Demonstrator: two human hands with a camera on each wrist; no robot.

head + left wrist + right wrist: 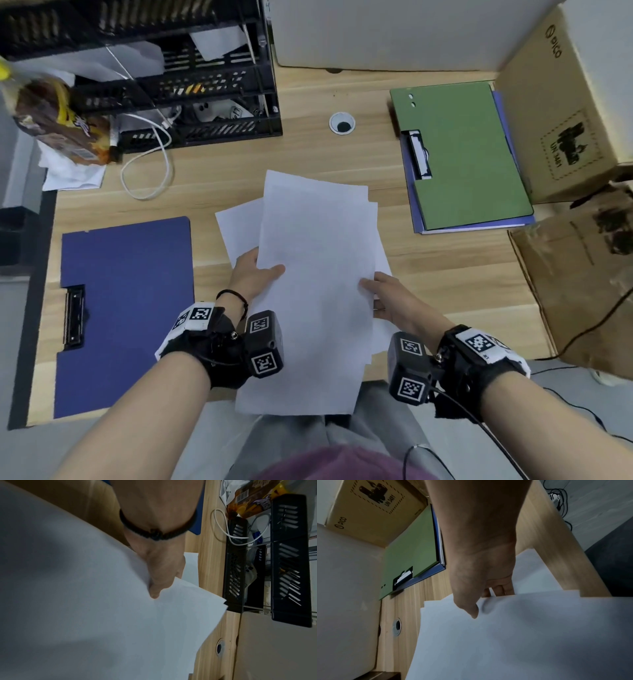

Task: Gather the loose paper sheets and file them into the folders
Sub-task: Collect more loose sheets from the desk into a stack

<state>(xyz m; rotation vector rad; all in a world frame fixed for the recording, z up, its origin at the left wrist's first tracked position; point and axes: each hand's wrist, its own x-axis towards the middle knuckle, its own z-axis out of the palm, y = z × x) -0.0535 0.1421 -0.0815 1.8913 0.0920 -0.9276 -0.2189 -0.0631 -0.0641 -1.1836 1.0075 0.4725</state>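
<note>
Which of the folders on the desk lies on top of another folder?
The green folder, at the far right of the desk, lies on a light blue folder whose edges show beneath it. The dark blue folder at the left lies alone on the wood.

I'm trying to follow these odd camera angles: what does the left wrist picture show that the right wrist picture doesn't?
Only the left wrist view shows the black desk trays, a white cable, a snack bag and the left hand pinching paper.

Only the right wrist view shows the green folder, a cardboard box and the right hand.

Both show the paper sheets and the wooden desk.
</note>
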